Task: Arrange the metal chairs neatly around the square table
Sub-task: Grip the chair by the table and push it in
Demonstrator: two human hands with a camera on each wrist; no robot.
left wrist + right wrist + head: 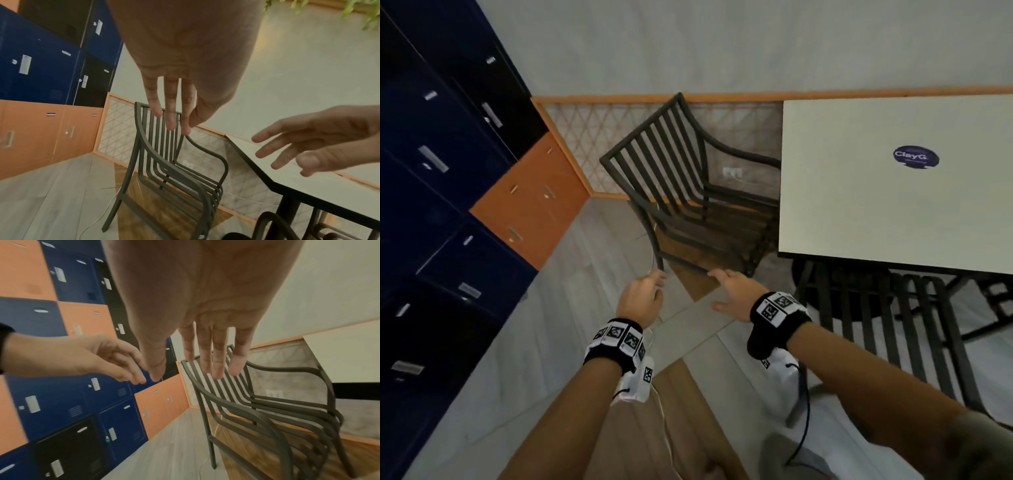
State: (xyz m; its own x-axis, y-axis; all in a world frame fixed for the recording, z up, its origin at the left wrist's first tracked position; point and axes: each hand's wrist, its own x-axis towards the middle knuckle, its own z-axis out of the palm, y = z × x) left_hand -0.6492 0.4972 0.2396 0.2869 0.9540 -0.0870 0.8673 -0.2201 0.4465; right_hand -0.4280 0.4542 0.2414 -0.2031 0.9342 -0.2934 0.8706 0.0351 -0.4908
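Both grips are hanging released w/ nothing held, left hand point(642, 297) & right hand point(732, 291) reaching twd the chair point(688, 192) sitting skewed at the desk point(893, 178) corner, so grabbing unevenly is risking swinging its armrest into the desk edge.

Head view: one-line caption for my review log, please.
Both open hands, left hand and right hand, reach toward a dark metal chair beside the square table.
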